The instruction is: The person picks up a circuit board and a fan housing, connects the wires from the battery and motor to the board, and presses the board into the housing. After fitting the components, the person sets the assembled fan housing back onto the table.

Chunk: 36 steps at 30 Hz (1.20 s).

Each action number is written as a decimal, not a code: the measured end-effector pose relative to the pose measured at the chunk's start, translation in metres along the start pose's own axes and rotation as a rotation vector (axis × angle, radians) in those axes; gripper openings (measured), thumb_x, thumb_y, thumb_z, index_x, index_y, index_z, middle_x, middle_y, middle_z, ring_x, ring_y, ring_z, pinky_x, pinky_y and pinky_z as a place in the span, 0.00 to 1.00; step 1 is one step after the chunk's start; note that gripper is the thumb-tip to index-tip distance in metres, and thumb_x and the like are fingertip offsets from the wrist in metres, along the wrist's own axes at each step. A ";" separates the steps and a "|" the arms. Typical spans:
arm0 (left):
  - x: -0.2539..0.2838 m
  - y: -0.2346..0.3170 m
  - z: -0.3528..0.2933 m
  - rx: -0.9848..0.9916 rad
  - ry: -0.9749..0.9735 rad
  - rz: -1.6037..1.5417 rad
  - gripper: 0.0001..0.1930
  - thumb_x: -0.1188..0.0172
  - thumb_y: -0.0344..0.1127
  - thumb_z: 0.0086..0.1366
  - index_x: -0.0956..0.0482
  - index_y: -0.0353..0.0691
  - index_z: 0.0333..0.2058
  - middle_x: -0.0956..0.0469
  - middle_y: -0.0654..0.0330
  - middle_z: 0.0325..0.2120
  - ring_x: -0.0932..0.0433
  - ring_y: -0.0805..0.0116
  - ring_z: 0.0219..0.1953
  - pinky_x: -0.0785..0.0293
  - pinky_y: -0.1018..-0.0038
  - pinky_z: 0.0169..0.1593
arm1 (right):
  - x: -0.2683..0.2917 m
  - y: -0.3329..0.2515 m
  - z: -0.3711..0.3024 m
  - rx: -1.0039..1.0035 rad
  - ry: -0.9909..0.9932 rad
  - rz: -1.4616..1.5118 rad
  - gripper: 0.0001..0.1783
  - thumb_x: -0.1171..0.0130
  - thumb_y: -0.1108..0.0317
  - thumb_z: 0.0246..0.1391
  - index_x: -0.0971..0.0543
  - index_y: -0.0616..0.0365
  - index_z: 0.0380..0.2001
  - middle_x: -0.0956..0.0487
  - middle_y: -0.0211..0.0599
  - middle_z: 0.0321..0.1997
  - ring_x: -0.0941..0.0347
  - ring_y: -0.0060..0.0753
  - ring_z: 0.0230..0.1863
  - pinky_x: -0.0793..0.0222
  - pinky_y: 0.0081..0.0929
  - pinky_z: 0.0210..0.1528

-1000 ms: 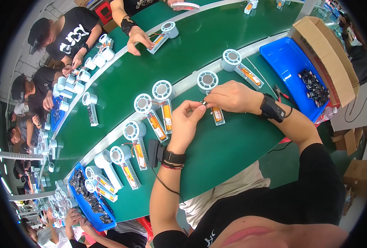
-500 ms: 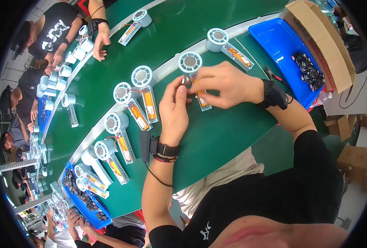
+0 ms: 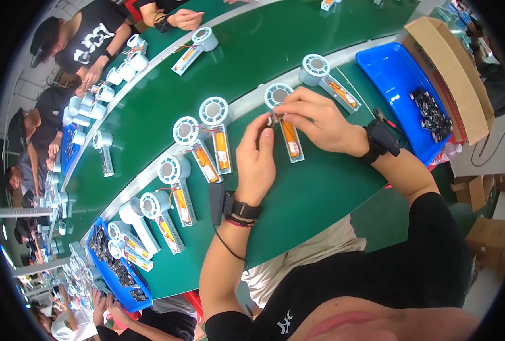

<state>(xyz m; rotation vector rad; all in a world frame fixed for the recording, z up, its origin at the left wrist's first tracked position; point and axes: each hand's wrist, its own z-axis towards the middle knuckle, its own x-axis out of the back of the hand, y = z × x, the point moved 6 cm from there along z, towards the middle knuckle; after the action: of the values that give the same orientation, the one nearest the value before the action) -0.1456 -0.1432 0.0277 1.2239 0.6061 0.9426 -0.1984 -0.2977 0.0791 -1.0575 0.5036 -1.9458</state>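
In front of me lies a handheld fan with a round pale-blue head (image 3: pixel 278 94) and an open handle (image 3: pixel 291 142) showing an orange battery. My left hand (image 3: pixel 255 162) is closed at the fingertips on a small white connector (image 3: pixel 271 121), just left of the handle's top. My right hand (image 3: pixel 320 122) reaches over the fan from the right, thumb and forefinger pinched together against the same spot. Whatever thin piece sits between the right fingertips is too small to make out. Both hands partly cover the join between head and handle.
More open fans line the green table's curved rail, among them one fan (image 3: pixel 214 111) to the left and another fan (image 3: pixel 316 69) to the right. Blue trays (image 3: pixel 377 62) with black parts stand at both ends. Red-handled pliers (image 3: pixel 385 118) lie near the right tray; co-workers sit opposite.
The view has shifted, so the table's things appear further right and lower. My right fingertips have come closer together at the connector in my left hand. Across the table, a co-worker's hand has drawn back.
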 end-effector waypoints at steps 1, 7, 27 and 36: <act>0.001 0.000 -0.001 -0.010 0.011 0.004 0.17 0.48 0.37 0.77 0.25 0.34 0.58 0.19 0.52 0.50 0.20 0.63 0.47 0.26 0.70 0.53 | 0.000 0.000 -0.002 0.003 0.006 -0.016 0.11 0.36 0.77 0.59 0.16 0.63 0.45 0.21 0.39 0.43 0.21 0.33 0.41 0.24 0.25 0.40; 0.001 -0.003 0.002 -0.029 -0.001 0.096 0.17 0.47 0.36 0.75 0.24 0.37 0.58 0.20 0.51 0.51 0.22 0.55 0.51 0.27 0.65 0.56 | 0.003 0.004 -0.001 -0.028 0.038 -0.024 0.11 0.38 0.78 0.60 0.17 0.64 0.46 0.18 0.41 0.41 0.20 0.34 0.37 0.24 0.26 0.40; -0.003 0.001 -0.002 -0.034 -0.012 0.067 0.15 0.45 0.33 0.74 0.23 0.38 0.56 0.21 0.52 0.48 0.21 0.58 0.48 0.24 0.67 0.51 | 0.003 0.005 0.001 0.104 -0.037 -0.024 0.15 0.37 0.77 0.60 0.20 0.64 0.51 0.14 0.43 0.43 0.16 0.36 0.39 0.20 0.28 0.40; -0.003 0.000 -0.001 0.004 -0.024 0.004 0.15 0.43 0.31 0.72 0.23 0.38 0.55 0.21 0.52 0.47 0.21 0.57 0.47 0.24 0.66 0.51 | 0.003 0.001 0.003 0.106 -0.069 -0.030 0.15 0.40 0.75 0.62 0.20 0.62 0.52 0.14 0.44 0.42 0.15 0.39 0.38 0.19 0.32 0.41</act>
<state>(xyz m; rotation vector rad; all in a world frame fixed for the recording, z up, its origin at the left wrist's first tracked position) -0.1478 -0.1453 0.0272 1.2384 0.5874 0.9294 -0.1960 -0.3004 0.0815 -1.0663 0.3449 -1.9329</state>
